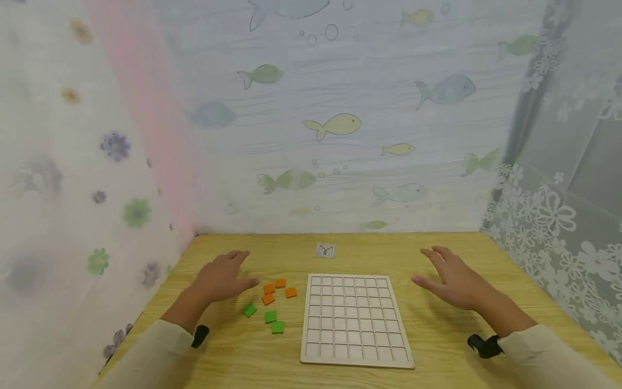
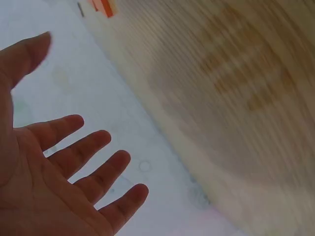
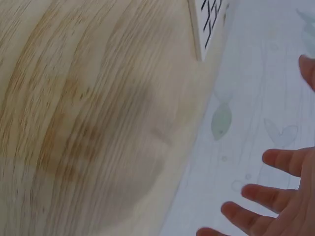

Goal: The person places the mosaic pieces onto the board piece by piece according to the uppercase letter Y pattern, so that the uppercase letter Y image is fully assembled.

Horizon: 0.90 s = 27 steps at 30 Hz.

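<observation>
Orange tiles point(image 1: 278, 290), four small squares, lie in a loose cluster on the wooden table point(image 1: 437, 346), with three green tiles point(image 1: 270, 317) just below them toward the person. Both groups sit just to the left of a pale grid board point(image 1: 356, 320), whose rows of square cells all appear unfilled. The tiles look sized to match those cells, so their spot beside the board probably keeps them within easy reach. Beyond the board's far edge, a small card point(image 1: 325, 250) printed with a coloured grid lies flat; its pattern is too small to read.

The left hand point(image 1: 224, 277) hovers palm-down near the orange tiles, fingers spread and relaxed, holding nothing; the left wrist view shows the same bare palm point(image 2: 44, 187) with fingers apart. The right hand point(image 1: 452, 280) is held low over the table to the right of the board, well apart from the tiles, fingers likewise straight and loose, empty. The right wrist view shows only fingertips point(image 3: 275, 201) and a corner of the board point(image 3: 209, 22).

The table is light wood with clear grain. Thin curtains enclose it: a fish print point(image 1: 335, 124) behind, flowers on the left, white lace on the right.
</observation>
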### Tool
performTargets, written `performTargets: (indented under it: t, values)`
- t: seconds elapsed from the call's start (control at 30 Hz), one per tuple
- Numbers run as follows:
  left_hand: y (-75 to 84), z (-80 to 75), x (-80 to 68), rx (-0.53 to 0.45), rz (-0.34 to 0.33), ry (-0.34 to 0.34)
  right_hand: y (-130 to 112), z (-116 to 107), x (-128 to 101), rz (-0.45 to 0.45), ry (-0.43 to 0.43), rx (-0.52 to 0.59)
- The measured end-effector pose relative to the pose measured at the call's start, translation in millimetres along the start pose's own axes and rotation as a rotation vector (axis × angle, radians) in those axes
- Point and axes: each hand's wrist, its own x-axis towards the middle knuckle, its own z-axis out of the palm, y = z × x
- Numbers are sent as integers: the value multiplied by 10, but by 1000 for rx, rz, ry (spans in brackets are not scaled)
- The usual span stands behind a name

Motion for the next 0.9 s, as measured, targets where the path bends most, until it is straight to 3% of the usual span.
performTargets:
  t: [0.17,0.43,0.9]
  values:
    - [47,86,60,-125,-29,-47,-41,59,44,-3,23,54]
    - [162,178,142,-371,-56,-38,-114,204,141,19,59,171]
    - [325,313,297,-540,-196,-16,-163,506,259,165,-20,378]
